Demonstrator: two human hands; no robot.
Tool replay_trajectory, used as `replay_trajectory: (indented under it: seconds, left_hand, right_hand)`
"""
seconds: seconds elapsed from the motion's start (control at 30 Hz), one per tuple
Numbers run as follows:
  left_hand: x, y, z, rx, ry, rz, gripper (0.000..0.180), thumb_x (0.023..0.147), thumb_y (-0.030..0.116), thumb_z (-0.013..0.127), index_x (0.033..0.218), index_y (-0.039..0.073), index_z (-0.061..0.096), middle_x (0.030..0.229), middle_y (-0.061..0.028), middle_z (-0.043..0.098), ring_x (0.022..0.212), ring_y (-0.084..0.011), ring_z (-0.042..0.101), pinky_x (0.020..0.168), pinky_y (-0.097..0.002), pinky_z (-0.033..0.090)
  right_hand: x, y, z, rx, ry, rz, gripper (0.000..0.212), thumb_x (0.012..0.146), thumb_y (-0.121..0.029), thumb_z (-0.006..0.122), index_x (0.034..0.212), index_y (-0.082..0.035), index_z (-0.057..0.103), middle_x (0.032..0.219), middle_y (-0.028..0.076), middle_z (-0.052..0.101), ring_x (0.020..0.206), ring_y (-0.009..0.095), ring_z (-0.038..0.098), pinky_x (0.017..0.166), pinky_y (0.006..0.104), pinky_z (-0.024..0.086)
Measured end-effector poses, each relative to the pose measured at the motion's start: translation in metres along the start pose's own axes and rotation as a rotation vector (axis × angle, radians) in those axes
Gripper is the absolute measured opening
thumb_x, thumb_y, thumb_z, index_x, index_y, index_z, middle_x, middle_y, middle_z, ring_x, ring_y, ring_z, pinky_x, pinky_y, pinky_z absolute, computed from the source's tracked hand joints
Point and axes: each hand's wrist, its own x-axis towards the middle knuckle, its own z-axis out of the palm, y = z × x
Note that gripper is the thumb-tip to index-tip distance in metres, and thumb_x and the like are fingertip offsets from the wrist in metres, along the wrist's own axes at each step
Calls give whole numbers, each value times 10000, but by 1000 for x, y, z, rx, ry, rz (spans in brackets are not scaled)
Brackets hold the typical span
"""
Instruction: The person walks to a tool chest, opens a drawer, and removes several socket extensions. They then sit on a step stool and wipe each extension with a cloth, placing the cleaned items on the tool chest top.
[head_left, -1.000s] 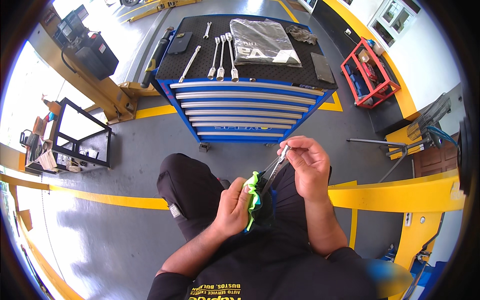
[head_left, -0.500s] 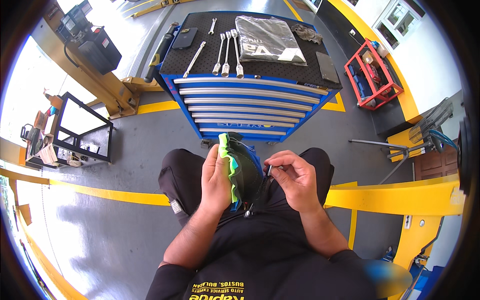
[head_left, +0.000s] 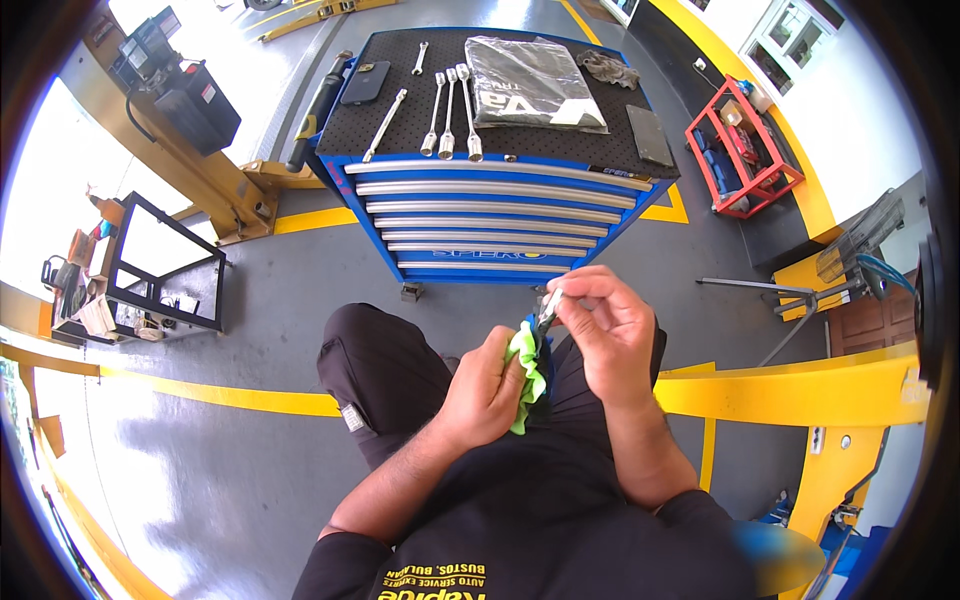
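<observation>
A crumpled fabric piece (head_left: 525, 378) with a bright lime-green wavy edge and dark and blue parts is gripped in my left hand (head_left: 482, 392), above my lap. The fingers close around its green side. My right hand (head_left: 607, 338) pinches a small silvery metal piece (head_left: 549, 305) between thumb and fingers, right at the fabric's upper end. Its exact kind is too small to tell. Both hands meet in front of my stomach, and much of the fabric is hidden behind my left fingers.
Ahead stands a blue tool cabinet (head_left: 500, 215). On its black top lie several wrenches (head_left: 448, 115), a plastic-wrapped package (head_left: 530, 85), a phone (head_left: 365, 83) and a dark flat object (head_left: 649, 135). A red cart (head_left: 745, 150) is at right, a black rack (head_left: 165, 270) at left.
My left hand has moved right with the fabric, which is now turned and bunched smaller. My right hand has risen slightly, bringing the metal piece against the fabric's upper end.
</observation>
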Motion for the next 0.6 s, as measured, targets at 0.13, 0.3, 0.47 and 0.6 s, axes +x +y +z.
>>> replay_trajectory:
  seconds: [0.13,0.3,0.47,0.6]
  left_hand:
    - [-7,-6,-7,-155,-186,-54,75,1004,76,469,1023,7,489,699,-120,564,636,-236,586,601,-364,448]
    - [16,7,-8,-306,-57,22,105,1016,88,465,968,-4,481,686,-119,556,598,-208,507,593,-361,435]
    - [5,10,-9,-141,-265,-56,112,1023,110,443,980,12,475,683,-121,550,604,-189,542,584,-358,440]
    - [-11,6,-17,-314,-350,-155,110,1019,104,432,1011,11,491,699,-75,551,623,-143,542,593,-323,451]
  right_hand:
    - [5,-5,-11,49,62,50,155,927,57,625,1080,36,636,1062,84,612,929,128,622,834,263,543]
    - [-9,-4,7,-152,-66,28,181,923,60,631,1101,35,649,1073,74,597,935,124,615,845,252,506]
    - [16,-11,-22,85,73,-56,163,946,35,606,1104,36,648,1048,89,630,935,149,631,857,272,524]
    - [14,-6,-35,126,81,44,211,966,-31,610,1168,25,635,1016,86,654,924,149,634,833,283,526]
